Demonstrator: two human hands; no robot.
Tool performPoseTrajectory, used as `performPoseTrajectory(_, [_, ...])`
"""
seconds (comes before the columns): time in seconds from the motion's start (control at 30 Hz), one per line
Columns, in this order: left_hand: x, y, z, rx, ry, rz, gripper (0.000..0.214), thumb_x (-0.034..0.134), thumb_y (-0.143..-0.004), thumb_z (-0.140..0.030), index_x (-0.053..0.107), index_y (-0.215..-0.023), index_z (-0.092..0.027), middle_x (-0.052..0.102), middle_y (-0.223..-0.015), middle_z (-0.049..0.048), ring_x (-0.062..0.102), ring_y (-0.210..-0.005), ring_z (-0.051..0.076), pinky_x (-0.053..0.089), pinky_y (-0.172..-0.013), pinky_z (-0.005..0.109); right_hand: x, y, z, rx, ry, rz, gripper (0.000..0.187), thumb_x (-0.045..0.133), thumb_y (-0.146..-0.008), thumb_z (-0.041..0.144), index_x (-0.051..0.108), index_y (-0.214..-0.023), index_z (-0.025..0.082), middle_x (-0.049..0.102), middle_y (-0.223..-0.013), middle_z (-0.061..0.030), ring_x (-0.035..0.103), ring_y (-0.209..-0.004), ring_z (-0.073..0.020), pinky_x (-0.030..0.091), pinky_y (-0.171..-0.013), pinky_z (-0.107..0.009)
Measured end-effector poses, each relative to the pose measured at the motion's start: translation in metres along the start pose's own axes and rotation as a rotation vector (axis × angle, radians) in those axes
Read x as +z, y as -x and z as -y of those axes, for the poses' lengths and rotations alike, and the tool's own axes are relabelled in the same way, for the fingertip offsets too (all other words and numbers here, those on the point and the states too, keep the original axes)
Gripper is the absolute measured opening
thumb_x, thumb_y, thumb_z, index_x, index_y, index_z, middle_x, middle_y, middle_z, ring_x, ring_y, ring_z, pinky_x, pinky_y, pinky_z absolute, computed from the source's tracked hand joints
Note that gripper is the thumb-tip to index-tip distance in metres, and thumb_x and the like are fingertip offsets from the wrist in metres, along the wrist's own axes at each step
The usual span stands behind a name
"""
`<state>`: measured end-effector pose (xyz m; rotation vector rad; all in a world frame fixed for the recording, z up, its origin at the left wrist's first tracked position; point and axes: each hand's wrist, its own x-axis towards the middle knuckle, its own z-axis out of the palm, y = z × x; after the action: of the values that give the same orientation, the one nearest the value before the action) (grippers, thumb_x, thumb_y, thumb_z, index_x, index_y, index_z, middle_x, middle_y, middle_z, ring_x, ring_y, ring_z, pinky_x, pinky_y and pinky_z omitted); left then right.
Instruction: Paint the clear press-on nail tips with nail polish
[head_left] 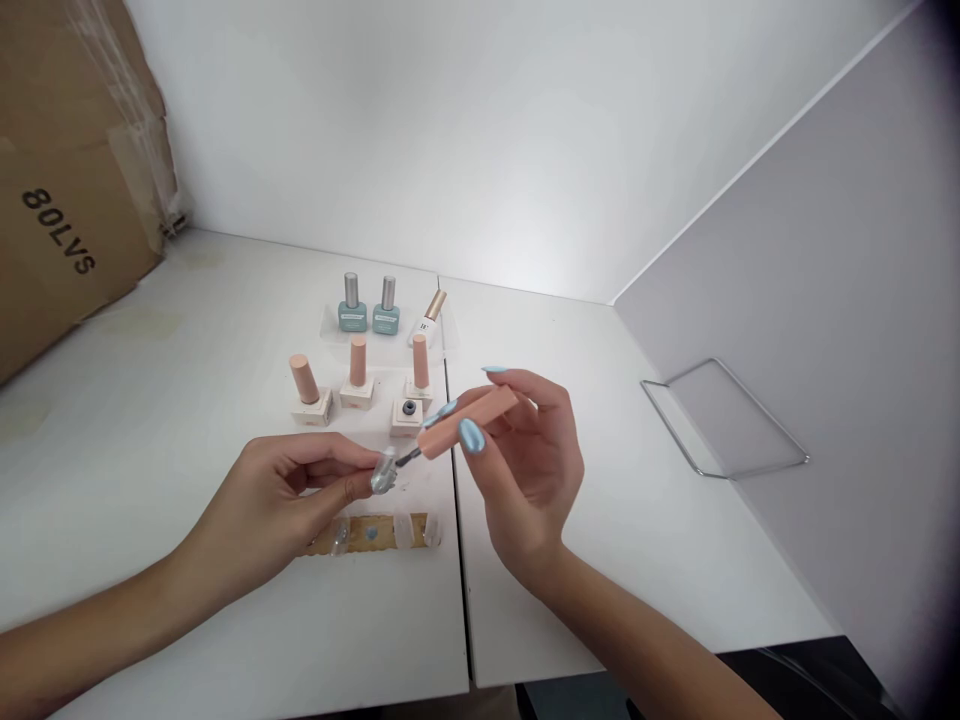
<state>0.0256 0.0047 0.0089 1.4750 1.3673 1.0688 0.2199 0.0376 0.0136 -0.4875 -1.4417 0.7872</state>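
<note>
Between thumb and fingers, my left hand [289, 495] pinches a clear false nail [384, 472] with greyish polish on it. My right hand [529, 465] grips the pink cap of a nail polish brush [469, 420], tilted down to the left. Its dark bristle tip is at the nail's right edge. Behind the hands stands an uncapped polish bottle [407, 418] with a dark ring at its mouth. Below my left hand lies a tan strip [375, 533] bearing several clear false nails, one end partly hidden by the hand.
Three pink-capped bottles [357, 375] stand behind the hands. Farther back are two teal bottles [352, 312] and a leaning white bottle [426, 322] with a gold cap. A cardboard box [75, 170] is at the far left, and a metal wire frame [724, 415] rests at the right wall.
</note>
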Motion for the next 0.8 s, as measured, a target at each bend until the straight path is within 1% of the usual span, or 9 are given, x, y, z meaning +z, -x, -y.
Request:
performPoseTrajectory(0.1, [0.0005, -0.0012, -0.0022, -0.005, 0.029, 0.025, 0.013, 0.078, -0.079, -0.036, 0.086, -0.078, -0.027, 0.083, -0.073, 0.0038, 0.073, -0.058, 0.016, 0.055, -0.048, 0.019, 0.0016, 0.0016, -0.0009, -0.065, -0.004, 0.094, 0.036, 0.064, -0.094, 0.011, 0.059, -0.125, 0.030, 0.069, -0.080, 0.0032, 0.072, -0.071, -0.0148, 0.066, -0.063, -0.032])
performPoseTrajectory(0.17, [0.0009, -0.0016, -0.0031, 0.002, 0.043, 0.031, 0.013, 0.078, -0.079, -0.037, 0.086, -0.078, -0.027, 0.082, -0.071, 0.0036, 0.072, -0.057, 0.016, 0.051, -0.044, 0.018, 0.0024, 0.0029, -0.0024, -0.078, -0.009, 0.126, 0.037, 0.063, -0.095, 0.011, 0.057, -0.127, 0.030, 0.069, -0.081, 0.0032, 0.071, -0.069, -0.0144, 0.065, -0.060, -0.031])
performPoseTrajectory(0.27, [0.0007, -0.0012, -0.0021, -0.016, 0.042, 0.021, 0.013, 0.078, -0.078, -0.037, 0.086, -0.076, -0.026, 0.082, -0.070, 0.0045, 0.072, -0.057, 0.017, 0.048, -0.041, 0.018, 0.0024, 0.0048, -0.0042, -0.022, 0.009, 0.082, 0.033, 0.064, -0.097, 0.013, 0.057, -0.125, 0.030, 0.070, -0.085, 0.0022, 0.074, -0.074, -0.0147, 0.067, -0.065, -0.032])
performPoseTrajectory(0.37, [0.0002, 0.0006, 0.0011, -0.048, 0.041, 0.023, 0.012, 0.079, -0.078, -0.037, 0.086, -0.076, -0.026, 0.083, -0.073, 0.0055, 0.073, -0.058, 0.018, 0.049, -0.042, 0.019, 0.0012, 0.0059, -0.0050, 0.038, 0.048, 0.014, 0.029, 0.064, -0.098, 0.016, 0.058, -0.123, 0.029, 0.072, -0.085, 0.0024, 0.077, -0.080, -0.0161, 0.068, -0.073, -0.036])
performPoseTrajectory(0.5, [-0.0002, 0.0026, 0.0038, -0.067, 0.058, 0.033, 0.016, 0.083, -0.077, -0.041, 0.085, -0.074, -0.025, 0.081, -0.069, 0.0046, 0.072, -0.055, 0.017, 0.051, -0.043, 0.018, -0.0003, 0.0054, -0.0060, 0.142, 0.073, -0.068, 0.024, 0.064, -0.099, 0.018, 0.058, -0.119, 0.030, 0.074, -0.085, 0.0033, 0.078, -0.084, -0.0160, 0.068, -0.079, -0.037])
performPoseTrajectory(0.57, [-0.0001, 0.0020, 0.0041, -0.079, 0.091, 0.048, 0.016, 0.085, -0.078, -0.041, 0.084, -0.075, -0.025, 0.080, -0.069, 0.0035, 0.072, -0.056, 0.016, 0.053, -0.045, 0.017, -0.0008, 0.0048, -0.0064, 0.139, 0.065, -0.087, 0.023, 0.065, -0.099, 0.018, 0.059, -0.118, 0.030, 0.074, -0.084, 0.0034, 0.078, -0.085, -0.0161, 0.068, -0.080, -0.037])
performPoseTrajectory(0.7, [-0.0005, -0.0011, 0.0044, -0.080, 0.177, 0.076, 0.015, 0.087, -0.078, -0.040, 0.083, -0.076, -0.025, 0.081, -0.071, 0.0022, 0.077, -0.061, 0.016, 0.061, -0.055, 0.017, -0.0014, 0.0050, -0.0048, 0.072, -0.016, -0.058, 0.027, 0.065, -0.098, 0.017, 0.060, -0.121, 0.030, 0.073, -0.087, 0.0024, 0.078, -0.082, -0.0164, 0.069, -0.079, -0.038])
performPoseTrajectory(0.8, [-0.0008, -0.0026, 0.0036, -0.072, 0.205, 0.072, 0.019, 0.089, -0.078, -0.043, 0.083, -0.077, -0.024, 0.082, -0.074, 0.0033, 0.079, -0.066, 0.018, 0.065, -0.059, 0.020, -0.0021, 0.0064, -0.0026, 0.045, -0.031, 0.029, 0.030, 0.066, -0.098, 0.019, 0.059, -0.124, 0.031, 0.072, -0.091, 0.0011, 0.077, -0.081, -0.0164, 0.070, -0.075, -0.037])
